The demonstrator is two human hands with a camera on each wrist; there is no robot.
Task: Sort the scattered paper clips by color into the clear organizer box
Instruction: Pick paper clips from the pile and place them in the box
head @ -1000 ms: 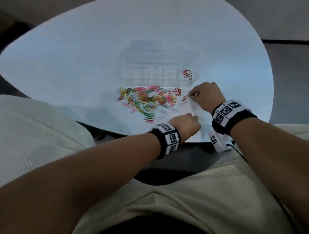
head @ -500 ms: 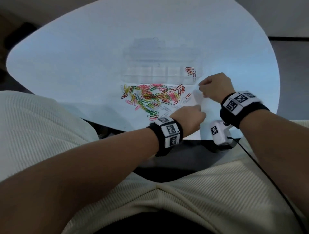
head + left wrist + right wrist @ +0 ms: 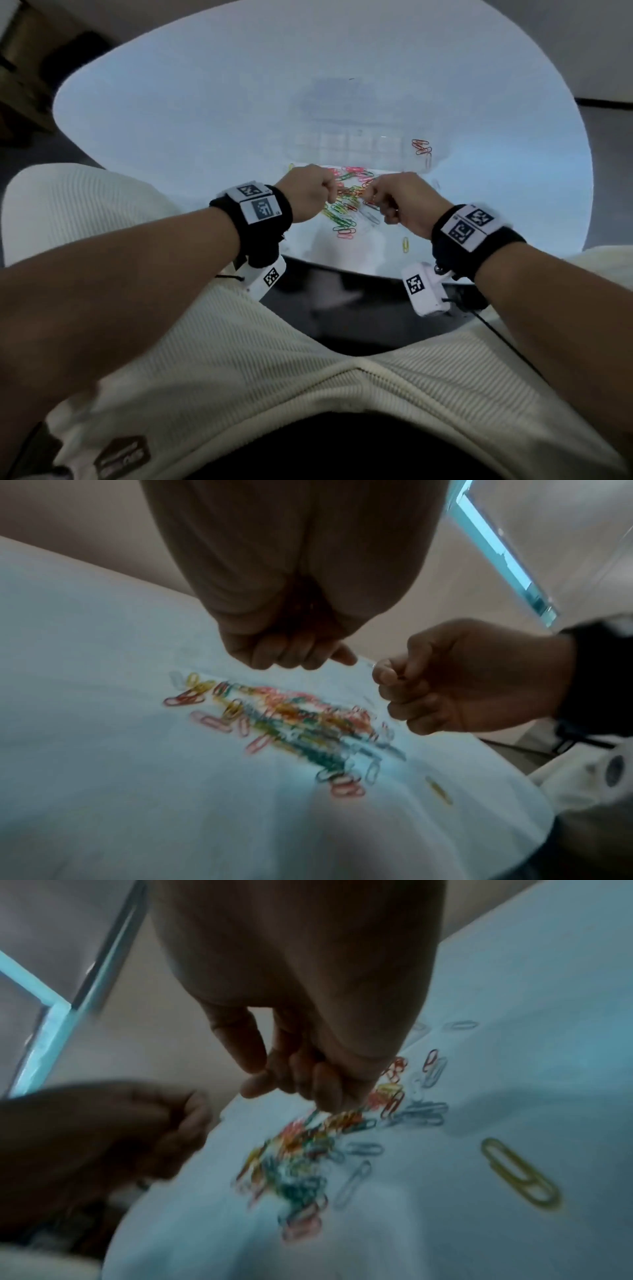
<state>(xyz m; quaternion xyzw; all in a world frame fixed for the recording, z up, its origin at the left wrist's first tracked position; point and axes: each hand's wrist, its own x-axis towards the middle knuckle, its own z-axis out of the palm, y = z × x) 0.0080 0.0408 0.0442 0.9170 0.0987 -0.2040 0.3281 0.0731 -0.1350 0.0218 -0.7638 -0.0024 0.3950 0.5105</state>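
Barely getting started: few red clips (image 3: 422,148) in organizer box (image 3: 346,144), big pile (image 3: 346,202) left on tabletop (image 3: 171,120), left hand (image 3: 305,195) and right hand (image 3: 400,202) both curled above it, can't tell if holding anything.

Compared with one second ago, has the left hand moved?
Yes. The left hand has gone from the near table edge, right of the paper clip pile, to the pile's left side, further from the edge.

White rounded table (image 3: 191,113) with scattered paper clips (image 3: 346,205), clear organizer box (image 3: 356,144)
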